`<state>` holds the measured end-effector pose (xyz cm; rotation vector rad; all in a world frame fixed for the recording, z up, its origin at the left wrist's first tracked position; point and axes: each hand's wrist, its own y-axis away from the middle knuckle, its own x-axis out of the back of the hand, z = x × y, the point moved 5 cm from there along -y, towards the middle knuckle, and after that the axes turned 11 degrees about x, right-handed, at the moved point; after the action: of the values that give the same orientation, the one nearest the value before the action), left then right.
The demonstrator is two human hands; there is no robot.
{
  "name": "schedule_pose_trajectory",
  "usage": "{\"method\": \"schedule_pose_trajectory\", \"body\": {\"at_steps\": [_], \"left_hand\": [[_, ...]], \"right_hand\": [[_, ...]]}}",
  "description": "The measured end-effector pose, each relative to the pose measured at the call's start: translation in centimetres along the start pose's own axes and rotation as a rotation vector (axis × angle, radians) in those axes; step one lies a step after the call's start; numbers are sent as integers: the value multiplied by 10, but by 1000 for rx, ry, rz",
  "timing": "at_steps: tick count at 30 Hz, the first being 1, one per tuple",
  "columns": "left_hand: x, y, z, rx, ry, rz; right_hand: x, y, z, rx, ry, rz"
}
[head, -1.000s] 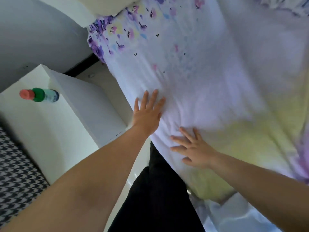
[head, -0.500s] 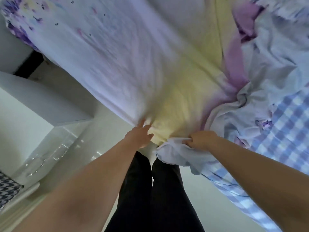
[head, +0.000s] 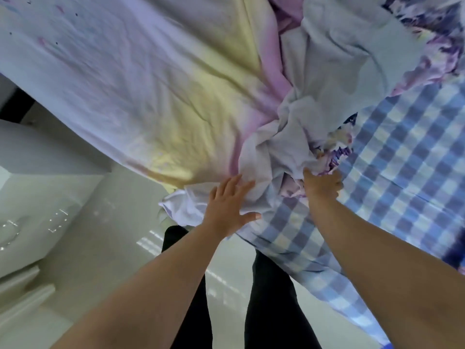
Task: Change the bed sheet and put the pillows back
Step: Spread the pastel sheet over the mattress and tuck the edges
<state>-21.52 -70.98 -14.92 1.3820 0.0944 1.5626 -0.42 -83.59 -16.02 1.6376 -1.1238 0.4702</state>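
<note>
A pastel floral bed sheet (head: 141,91), white with yellow and pink bands, lies spread over the left part of the bed and is bunched into folds (head: 276,147) near the bed's edge. A blue and white checked sheet (head: 402,157) covers the bed to the right. My left hand (head: 227,206) lies flat with fingers spread on the bunched white edge of the floral sheet. My right hand (head: 322,183) has its fingers curled into the crumpled floral fabric where it meets the checked sheet. No pillows are in view.
A white bedside cabinet (head: 37,162) stands at the left, close to the bed's side. Glossy pale floor (head: 100,248) runs between cabinet and bed. My legs in dark trousers (head: 266,298) stand against the bed's edge.
The view has swung right along the bed. My left hand moved from the yellow band onto the bunched white edge. My right hand shifted up and right into the crumpled fabric.
</note>
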Motion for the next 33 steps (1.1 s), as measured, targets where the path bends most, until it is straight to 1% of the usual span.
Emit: {"method": "schedule_pose_trajectory", "body": {"at_steps": [2,3,5,6,8,10,12,14,16,18,19,20,21,24,25,27,29,30,32,33], "left_hand": [[-15,4,15,149,48,103],[-20,5,18,253,113,164],[-26,8,21,456,271,277],[-27,10,24,503,323,343],[-25,17,34,461,384,498],[-22,33,43,422,473,595],[-20,52,48,483,617,583],[-25,63,43,639,758,535],[-36,68,31,793,787,482],[-49,72,22,878,754,406],[-55,77,22,884,743,372],[-61,83,25,872,746,351],[-66,88,31,845,749,339],[-81,106,56,713,763,319],[-84,110,66,640,742,328],[-89,119,91,504,659,330],[-96,126,110,436,590,313],[-100,129,118,422,572,307],[-107,135,129,418,549,308],[-110,137,134,429,540,300]], "right_hand": [[-7,-12,30,-240,-318,-178],[-13,-16,42,-323,-480,-267],[-14,-19,50,-357,-647,-374],[-14,-19,51,-358,-678,-409],[-15,-19,53,-349,-739,-467],[-17,-14,54,-338,-782,-514],[-14,-11,56,-314,-832,-514],[-3,-7,57,-281,-947,-452],[14,-8,62,-247,-1113,-347],[39,-12,75,-185,-1119,-228],[56,-12,81,-145,-1087,-189],[71,-10,88,-101,-1053,-198],[85,-7,96,-58,-999,-264],[122,19,123,52,-746,-597],[134,23,133,102,-737,-645],[160,27,151,159,-845,-615],[183,32,164,165,-1007,-572],[195,35,170,159,-1058,-526],[214,26,183,142,-1076,-417],[223,21,185,166,-1094,-404]]}}
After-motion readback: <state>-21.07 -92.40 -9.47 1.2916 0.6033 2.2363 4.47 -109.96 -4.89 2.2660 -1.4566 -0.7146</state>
